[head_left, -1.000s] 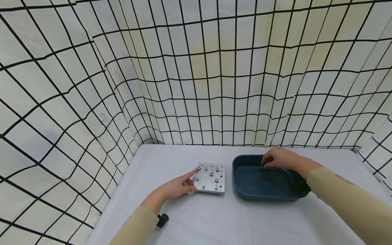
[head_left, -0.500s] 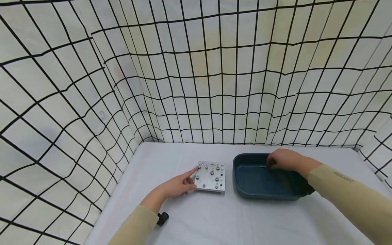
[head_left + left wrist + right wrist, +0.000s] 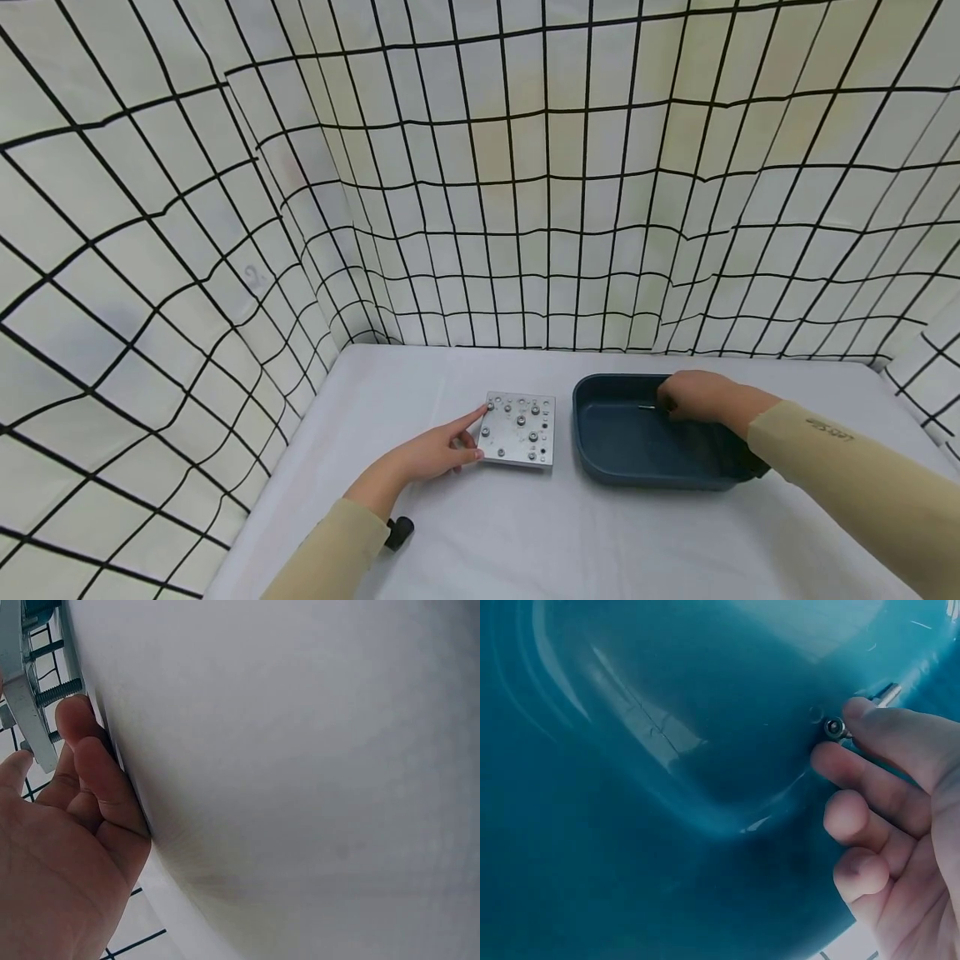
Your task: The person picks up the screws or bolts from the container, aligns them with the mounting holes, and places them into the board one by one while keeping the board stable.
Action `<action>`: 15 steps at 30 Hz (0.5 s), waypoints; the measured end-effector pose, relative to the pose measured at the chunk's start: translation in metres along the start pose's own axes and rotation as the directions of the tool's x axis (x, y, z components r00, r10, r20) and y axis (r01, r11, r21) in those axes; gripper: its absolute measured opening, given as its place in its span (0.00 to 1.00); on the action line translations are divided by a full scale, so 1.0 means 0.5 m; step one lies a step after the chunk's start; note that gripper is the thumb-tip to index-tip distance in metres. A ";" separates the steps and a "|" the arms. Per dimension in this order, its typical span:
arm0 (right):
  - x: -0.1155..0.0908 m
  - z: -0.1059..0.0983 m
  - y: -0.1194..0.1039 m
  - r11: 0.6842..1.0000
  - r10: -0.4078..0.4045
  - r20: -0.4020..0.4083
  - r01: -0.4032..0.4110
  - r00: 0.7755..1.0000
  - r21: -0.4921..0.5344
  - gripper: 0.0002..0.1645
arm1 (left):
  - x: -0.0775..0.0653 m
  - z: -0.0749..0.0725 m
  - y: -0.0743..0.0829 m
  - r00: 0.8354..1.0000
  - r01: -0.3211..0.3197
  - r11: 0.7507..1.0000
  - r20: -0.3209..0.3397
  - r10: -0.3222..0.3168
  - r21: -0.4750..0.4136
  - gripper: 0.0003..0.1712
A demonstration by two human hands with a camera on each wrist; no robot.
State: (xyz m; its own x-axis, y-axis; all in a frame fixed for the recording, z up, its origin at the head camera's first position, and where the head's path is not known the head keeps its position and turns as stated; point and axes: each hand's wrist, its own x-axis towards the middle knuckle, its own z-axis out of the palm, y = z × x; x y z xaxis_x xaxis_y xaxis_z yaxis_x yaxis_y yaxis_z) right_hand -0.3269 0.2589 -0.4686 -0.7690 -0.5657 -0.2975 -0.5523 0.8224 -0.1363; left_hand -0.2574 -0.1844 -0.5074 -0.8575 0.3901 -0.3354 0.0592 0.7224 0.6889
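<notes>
My left hand [image 3: 431, 452] is at the left side of a square metal plate [image 3: 536, 450] studded with bolts. Its index finger touches the back-left corner bolt and its thumb holds the front-left corner. In the left wrist view, threaded bolt ends [image 3: 60, 692] stick out below the plate beside curled fingers. Inside the dark blue tray [image 3: 637, 482], my right hand [image 3: 697, 395] pinches a socket-head bolt [image 3: 834, 728] between thumb and index finger. A shiny metal shank [image 3: 889, 694] shows past the thumb. The right hand's other fingers are loosely curled in the right wrist view.
A small black cylindrical object [image 3: 400, 532] lies by the left wrist. A white cloth covers the table [image 3: 480, 542]. White walls with a black grid [image 3: 570, 208] stand behind and to the left. The tray's rim rises around the right hand.
My right hand has moved slightly right inside the tray, its fingers more hidden in the head view. A small bright metal piece now shows left of its fingertips. The left hand keeps its place.
</notes>
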 end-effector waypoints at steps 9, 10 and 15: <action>0.007 0.002 -0.003 0.999 -0.033 0.005 0.033 0.999 -0.009 0.05 | -0.002 -0.003 0.001 1.000 0.003 1.000 0.003 -0.003 -0.012 0.45; 0.007 0.002 -0.004 0.999 -0.037 0.004 0.037 0.999 -0.009 0.05 | -0.002 -0.003 0.001 1.000 0.004 1.000 0.003 -0.004 -0.012 0.45; 0.009 0.005 -0.007 0.999 -0.046 0.003 0.046 0.999 0.015 0.07 | -0.004 -0.002 0.003 1.000 0.003 1.000 0.002 -0.003 -0.011 0.45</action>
State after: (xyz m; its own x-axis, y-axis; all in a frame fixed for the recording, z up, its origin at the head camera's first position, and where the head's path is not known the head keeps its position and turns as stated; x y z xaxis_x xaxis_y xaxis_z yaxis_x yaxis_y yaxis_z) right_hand -0.3279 0.2536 -0.4718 -0.7415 -0.6031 -0.2941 -0.5825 0.7961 -0.1640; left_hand -0.2560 -0.1847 -0.5051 -0.8566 0.3891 -0.3389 0.0510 0.7175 0.6947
